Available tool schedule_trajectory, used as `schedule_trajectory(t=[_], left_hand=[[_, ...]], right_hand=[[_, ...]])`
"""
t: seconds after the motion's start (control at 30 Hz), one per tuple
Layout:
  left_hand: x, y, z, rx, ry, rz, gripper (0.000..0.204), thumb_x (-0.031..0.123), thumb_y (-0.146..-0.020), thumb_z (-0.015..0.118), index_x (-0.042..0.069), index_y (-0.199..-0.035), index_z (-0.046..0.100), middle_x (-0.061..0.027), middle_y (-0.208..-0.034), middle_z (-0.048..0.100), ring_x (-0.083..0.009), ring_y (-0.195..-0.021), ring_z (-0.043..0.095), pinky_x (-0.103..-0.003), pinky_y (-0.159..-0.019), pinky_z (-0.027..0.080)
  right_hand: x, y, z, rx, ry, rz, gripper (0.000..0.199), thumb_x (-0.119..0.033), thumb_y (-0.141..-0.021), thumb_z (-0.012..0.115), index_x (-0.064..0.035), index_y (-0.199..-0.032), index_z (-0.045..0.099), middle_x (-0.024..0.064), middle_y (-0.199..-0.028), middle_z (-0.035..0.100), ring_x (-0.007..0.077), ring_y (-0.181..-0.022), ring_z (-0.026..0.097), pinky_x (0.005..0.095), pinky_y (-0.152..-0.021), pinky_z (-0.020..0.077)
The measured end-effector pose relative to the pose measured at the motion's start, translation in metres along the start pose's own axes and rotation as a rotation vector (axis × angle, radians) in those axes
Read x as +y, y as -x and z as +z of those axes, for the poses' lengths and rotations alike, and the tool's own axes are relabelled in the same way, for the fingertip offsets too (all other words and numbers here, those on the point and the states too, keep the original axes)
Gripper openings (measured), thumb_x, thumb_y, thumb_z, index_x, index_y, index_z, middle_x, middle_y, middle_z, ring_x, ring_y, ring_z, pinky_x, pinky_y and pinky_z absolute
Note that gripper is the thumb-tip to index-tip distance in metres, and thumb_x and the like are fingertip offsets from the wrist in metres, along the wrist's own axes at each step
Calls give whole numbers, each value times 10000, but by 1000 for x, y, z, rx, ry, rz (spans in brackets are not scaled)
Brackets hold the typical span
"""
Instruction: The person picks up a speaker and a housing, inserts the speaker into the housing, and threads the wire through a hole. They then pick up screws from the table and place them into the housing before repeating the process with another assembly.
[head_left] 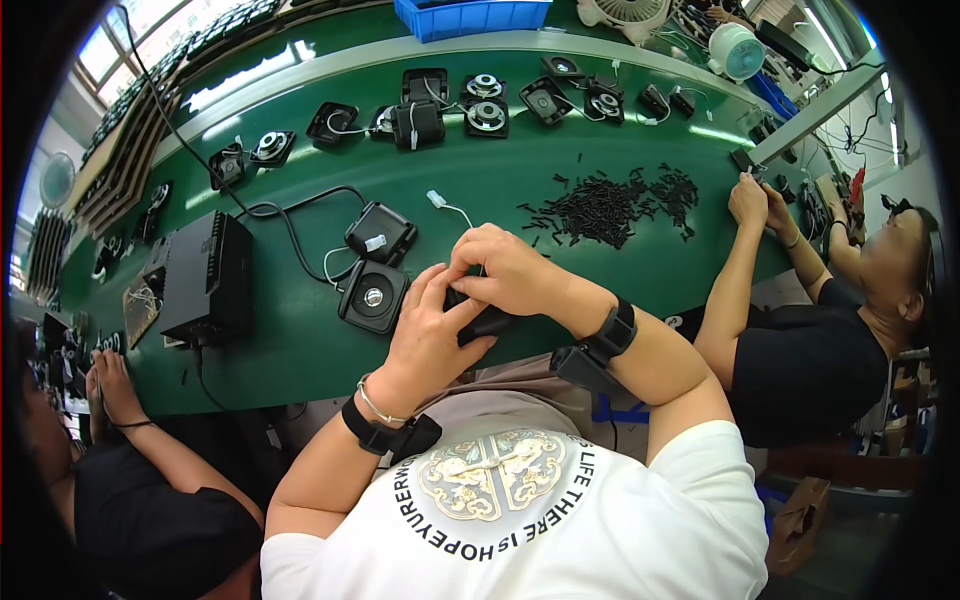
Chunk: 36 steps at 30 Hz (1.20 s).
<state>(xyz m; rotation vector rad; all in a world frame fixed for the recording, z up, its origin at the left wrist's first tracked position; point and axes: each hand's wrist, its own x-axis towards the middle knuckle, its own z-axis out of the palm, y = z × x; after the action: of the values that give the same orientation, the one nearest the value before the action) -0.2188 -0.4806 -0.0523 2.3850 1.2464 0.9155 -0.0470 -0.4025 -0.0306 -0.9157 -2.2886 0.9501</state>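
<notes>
Close to my body at the table's near edge, my left hand (432,325) is closed round a black speaker box (487,320), mostly covered by my fingers. My right hand (515,272) bends over it from the other side, fingertips pinched together against the box; what sits between them is hidden. A white cable with a plug (436,199) runs out from behind my right fingers onto the table. Just left of my hands lies a square black speaker (373,297) with a silver centre. Behind that is another black speaker box (382,234) with a white plug.
A heap of black screws (600,210) spreads over the green table (450,165). Several speakers (487,117) line the far side. A black power unit (207,280) with cables stands left. A blue bin (470,18) is at the back. Co-workers' hands (748,203) work on both sides.
</notes>
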Motion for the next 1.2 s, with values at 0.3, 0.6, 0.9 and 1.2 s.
schedule_trajectory(t=[0.3,0.6,0.9,1.2], left_hand=[[19,-14,1,-27,0,-31,514,203,-644,841,133,-1133,698,-216,-1265,524,-422,-1234,455,-490,-1020,420],[28,-31,-26,-154,-119,24,572,214,-619,844,153,-1165,682,-185,-1159,597,-364,-1086,548,-455,-939,460],[20,-36,-41,-200,-140,25,585,212,-572,840,146,-1135,694,-146,-1054,611,-319,-950,581,-400,-837,509],[-6,-143,-116,64,71,133,577,125,-580,816,101,-1141,687,-146,-1008,613,-304,-895,620,-369,-807,523]], right_hand=[[-4,-8,-41,-319,-201,322,147,-182,-778,725,-70,-871,703,84,-954,653,275,-980,582,398,-848,469],[-7,10,-59,-10,-52,-123,119,-142,-828,709,-55,-909,706,82,-945,682,247,-925,636,339,-827,504],[53,-42,-164,256,-9,180,182,-139,-836,729,-14,-959,683,29,-848,673,115,-788,620,267,-741,511],[130,-115,-184,187,441,151,422,-248,-750,789,-31,-1078,637,119,-997,659,256,-938,636,347,-839,521]])
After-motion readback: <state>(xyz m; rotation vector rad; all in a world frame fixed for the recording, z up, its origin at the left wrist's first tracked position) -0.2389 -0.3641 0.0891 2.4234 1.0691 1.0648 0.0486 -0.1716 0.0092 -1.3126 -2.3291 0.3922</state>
